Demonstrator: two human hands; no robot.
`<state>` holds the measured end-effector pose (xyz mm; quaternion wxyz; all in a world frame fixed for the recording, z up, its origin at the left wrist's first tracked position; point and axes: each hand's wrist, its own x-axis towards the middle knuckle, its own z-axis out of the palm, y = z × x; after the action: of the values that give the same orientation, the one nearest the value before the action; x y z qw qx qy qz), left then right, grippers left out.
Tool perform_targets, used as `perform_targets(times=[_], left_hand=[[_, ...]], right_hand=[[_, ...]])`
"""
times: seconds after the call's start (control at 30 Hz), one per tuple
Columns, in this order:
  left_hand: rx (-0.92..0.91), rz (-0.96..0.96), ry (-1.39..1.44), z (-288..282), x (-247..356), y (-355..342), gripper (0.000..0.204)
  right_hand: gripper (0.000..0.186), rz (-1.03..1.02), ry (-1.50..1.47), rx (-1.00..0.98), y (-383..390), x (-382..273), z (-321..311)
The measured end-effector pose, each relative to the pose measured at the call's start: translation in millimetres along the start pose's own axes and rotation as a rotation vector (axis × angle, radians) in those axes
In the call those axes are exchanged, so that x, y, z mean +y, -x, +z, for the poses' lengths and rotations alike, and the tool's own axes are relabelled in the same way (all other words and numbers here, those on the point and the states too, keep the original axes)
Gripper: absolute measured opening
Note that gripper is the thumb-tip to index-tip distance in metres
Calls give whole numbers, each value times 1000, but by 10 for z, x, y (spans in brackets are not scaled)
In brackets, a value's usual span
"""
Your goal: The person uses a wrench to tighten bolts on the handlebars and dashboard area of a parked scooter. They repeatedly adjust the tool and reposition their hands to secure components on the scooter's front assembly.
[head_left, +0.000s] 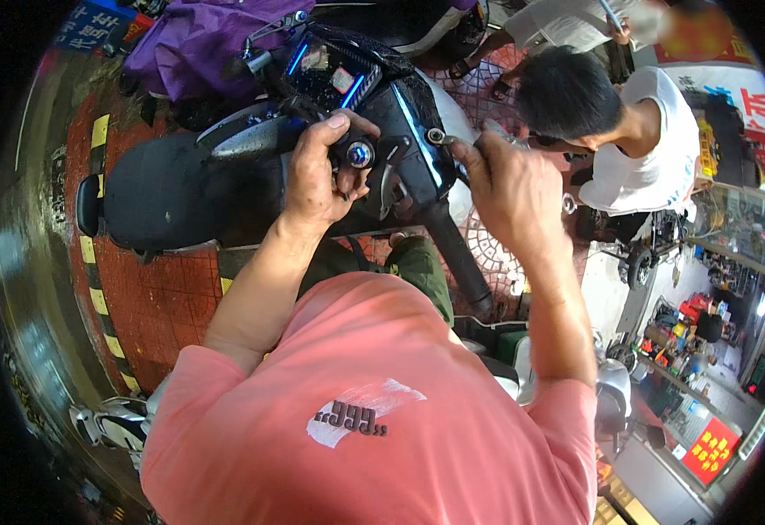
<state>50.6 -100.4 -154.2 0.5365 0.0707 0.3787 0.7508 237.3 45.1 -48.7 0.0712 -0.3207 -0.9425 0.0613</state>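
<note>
My left hand (pixel 321 166) has its fingers curled round a black cylindrical part with a silver-and-blue bolt (pixel 359 154) in its end, over the scooter's handlebar area. Whether that part is attached is hard to tell. My right hand (pixel 509 188) grips a metal wrench, its ring end (pixel 436 136) showing at the front cowl (pixel 422 122) with blue trim. The black seat (pixel 164 192) lies left of my left hand, and the scooter's display (pixel 330 70) is above it. The black grip (pixel 452 258) slants down below my right hand.
A person in a white shirt (pixel 645 149) bends at the right beside the scooter, another in light clothes (pixel 557 17) behind. A purple cover (pixel 181 44) is at the back left. Yellow-black striping (pixel 98 245) runs along the left paving. A shop front with tools (pixel 697 332) is at the right.
</note>
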Motion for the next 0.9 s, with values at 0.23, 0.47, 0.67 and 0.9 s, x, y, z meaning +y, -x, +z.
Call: perform_targets(times=[0.23, 0.47, 0.67, 0.9], left_hand=[[-11, -27, -9, 49, 59, 20, 42], [36, -33, -85, 42, 39, -13, 42], [23, -41, 14, 15, 45, -9, 44], [98, -49, -45, 80, 33, -11, 43]], right_hand=[[67, 113, -126, -164, -428, 215, -301], [62, -603, 54, -256, -995, 424, -106], [58, -1024, -3, -269, -1420, 387, 11], [50, -1220, -1, -291, -1693, 401, 61]])
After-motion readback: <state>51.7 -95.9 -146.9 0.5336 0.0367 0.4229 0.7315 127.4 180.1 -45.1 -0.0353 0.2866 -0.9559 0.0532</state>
